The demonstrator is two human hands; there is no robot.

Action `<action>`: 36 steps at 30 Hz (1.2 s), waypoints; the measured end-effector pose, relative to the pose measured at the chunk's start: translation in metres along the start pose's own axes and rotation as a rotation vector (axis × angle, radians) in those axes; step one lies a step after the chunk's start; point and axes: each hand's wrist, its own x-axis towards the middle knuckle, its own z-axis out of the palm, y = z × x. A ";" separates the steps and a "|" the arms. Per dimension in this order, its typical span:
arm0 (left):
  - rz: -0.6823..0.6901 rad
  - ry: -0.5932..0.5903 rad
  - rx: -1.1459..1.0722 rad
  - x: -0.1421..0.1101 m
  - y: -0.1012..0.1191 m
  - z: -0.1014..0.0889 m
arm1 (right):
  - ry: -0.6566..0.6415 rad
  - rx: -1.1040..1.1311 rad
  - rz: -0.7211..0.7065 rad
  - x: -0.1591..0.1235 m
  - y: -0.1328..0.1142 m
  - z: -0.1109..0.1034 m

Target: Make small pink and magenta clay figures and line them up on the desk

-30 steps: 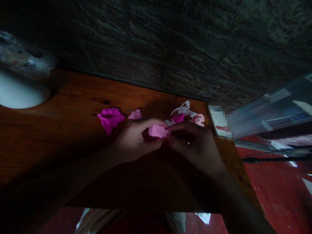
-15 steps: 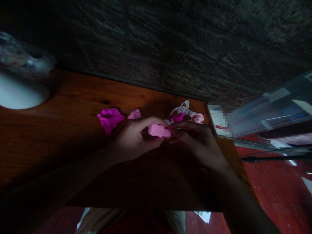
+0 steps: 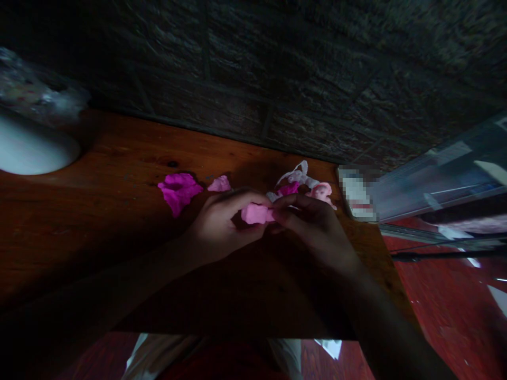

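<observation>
A lump of light pink modelling clay (image 3: 254, 214) is held between the thumb and fingers of my left hand (image 3: 222, 221). My right hand (image 3: 312, 224) pinches the clay's narrow right end between thumb and fingertips. Behind my left hand lie a crinkled magenta clay piece (image 3: 180, 191) and a smaller pale pink piece (image 3: 219, 183). Beyond my right hand sits a little group: a white looped strip (image 3: 303, 170), another magenta piece (image 3: 288, 188) and a peach-pink piece (image 3: 321, 192). My right fingers partly hide this group.
The wooden table (image 3: 119, 174) meets a dark stone wall (image 3: 237, 68) at the back. On the left are a white rounded object (image 3: 35, 145) and crumpled clear plastic (image 3: 51, 100). A blurred-out white box (image 3: 356, 195) and a clear plastic container (image 3: 428, 169) stand at the right.
My right fingers have closed in further over the narrow end of the clay, so less of it shows. My left hand keeps its hold almost unmoved.
</observation>
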 end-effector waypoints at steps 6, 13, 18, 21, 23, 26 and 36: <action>0.103 0.012 0.092 -0.002 -0.001 0.002 | 0.061 -0.026 0.018 0.002 0.005 0.006; 0.112 0.021 0.087 -0.002 -0.001 0.002 | 0.060 -0.001 0.033 0.002 0.004 0.007; 0.002 0.018 0.007 -0.001 -0.001 0.002 | 0.040 -0.006 0.015 0.001 0.002 0.004; -0.083 -0.002 -0.018 -0.001 0.000 0.002 | 0.022 -0.084 -0.007 0.001 0.002 0.002; -0.125 -0.003 -0.042 -0.001 0.000 0.003 | 0.011 -0.131 -0.033 0.001 0.003 0.001; -0.166 -0.001 -0.102 -0.002 0.000 0.003 | 0.006 -0.172 -0.084 0.000 0.003 0.001; -0.315 -0.038 -0.330 -0.002 -0.002 0.006 | 0.015 -0.327 -0.257 -0.004 0.002 -0.002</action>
